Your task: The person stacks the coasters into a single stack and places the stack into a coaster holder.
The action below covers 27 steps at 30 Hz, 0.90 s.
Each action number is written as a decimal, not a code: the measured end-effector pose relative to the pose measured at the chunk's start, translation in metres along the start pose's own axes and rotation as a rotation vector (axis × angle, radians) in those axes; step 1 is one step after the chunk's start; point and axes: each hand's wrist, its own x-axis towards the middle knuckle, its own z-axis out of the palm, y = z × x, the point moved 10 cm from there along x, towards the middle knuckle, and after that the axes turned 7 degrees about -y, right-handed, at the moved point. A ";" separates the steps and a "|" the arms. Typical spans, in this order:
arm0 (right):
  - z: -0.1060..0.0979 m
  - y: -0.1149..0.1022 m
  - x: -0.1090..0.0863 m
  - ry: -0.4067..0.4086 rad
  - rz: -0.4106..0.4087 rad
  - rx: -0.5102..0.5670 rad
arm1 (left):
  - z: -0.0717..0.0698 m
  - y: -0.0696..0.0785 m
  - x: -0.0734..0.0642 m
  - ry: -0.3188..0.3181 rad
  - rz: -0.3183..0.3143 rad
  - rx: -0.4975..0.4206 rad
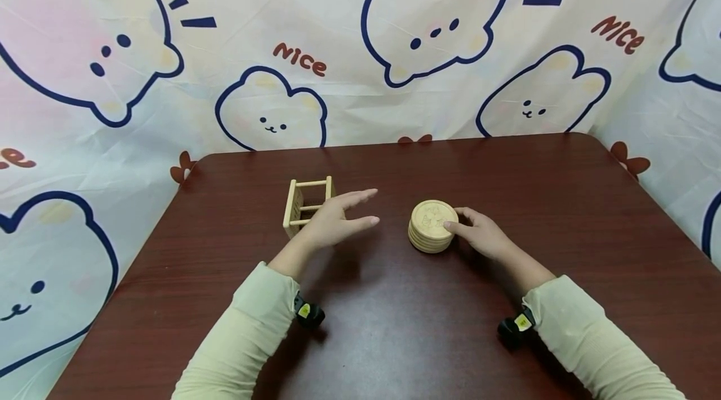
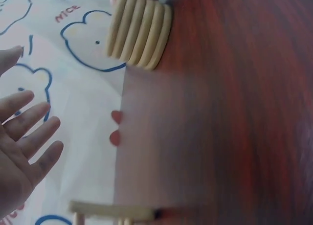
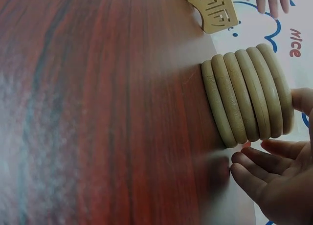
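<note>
A stack of round wooden coasters (image 1: 432, 218) stands on the table, the top one carved with a pattern. At its right side my right hand (image 1: 481, 234) pinches the top coaster, thumb over the upper face and fingers against the edge. The right wrist view shows the several coasters (image 3: 249, 98) lying evenly one on another, with the other fingers (image 3: 254, 178) spread beside them. My left hand (image 1: 338, 220) is held in the air with fingers extended, holding nothing. It partly hides a small wooden rack (image 1: 293, 209) with round bars, which sits just behind it.
The dark reddish-brown table (image 1: 372, 325) has rounded far corners. A pale cloth (image 1: 349, 106) with cartoon bears hangs behind it and along the sides. Each wrist carries a small black camera (image 1: 308, 312) below the sleeve cuff.
</note>
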 end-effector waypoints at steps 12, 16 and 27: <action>0.004 0.005 0.000 -0.017 0.016 0.103 | 0.045 -0.009 0.026 -0.097 -0.088 -0.094; 0.005 0.003 0.001 -0.017 0.020 0.101 | 0.054 -0.014 0.033 -0.094 -0.155 -0.141; 0.004 0.001 0.004 -0.035 0.032 0.126 | 0.072 -0.020 0.051 -0.039 -0.259 -0.212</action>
